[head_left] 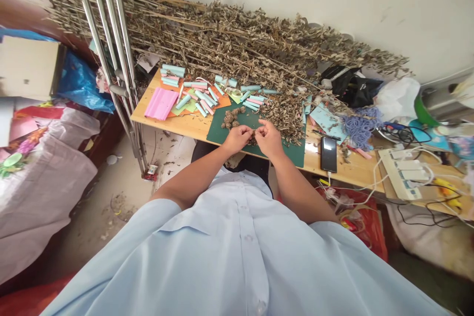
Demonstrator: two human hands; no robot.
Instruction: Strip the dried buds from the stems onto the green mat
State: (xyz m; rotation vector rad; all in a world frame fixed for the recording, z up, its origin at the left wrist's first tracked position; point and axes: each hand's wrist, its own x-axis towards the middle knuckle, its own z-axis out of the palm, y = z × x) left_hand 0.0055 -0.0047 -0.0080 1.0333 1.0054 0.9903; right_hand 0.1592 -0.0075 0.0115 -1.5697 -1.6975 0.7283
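While bent close together over the green cutting mat (292,150), left hand (237,139) and right hand (269,139) pinching a small dark dried seed cluster (252,134) between the fingertips, just above the mat; cluster rough, brown, mostly hidden by the fingers. Beside it on the mat, a heap of similar knobbly burrs (231,117); farther right, loose crumbled leaf litter (283,118). Containers: red plastic bag (357,219) below the counter (344,170), contents unclear (white cords lying across it); white plastic bag (398,98) and black bag (357,91) at the counter's far end, contents hidden; blue plastic bag (83,84) off to the left, likewise. On the counter, rolled pale-blue paper tubes (196,94), a pink paper sheet (162,103) and a smartphone (329,154), with long dried branches (222,44) heaped behind.
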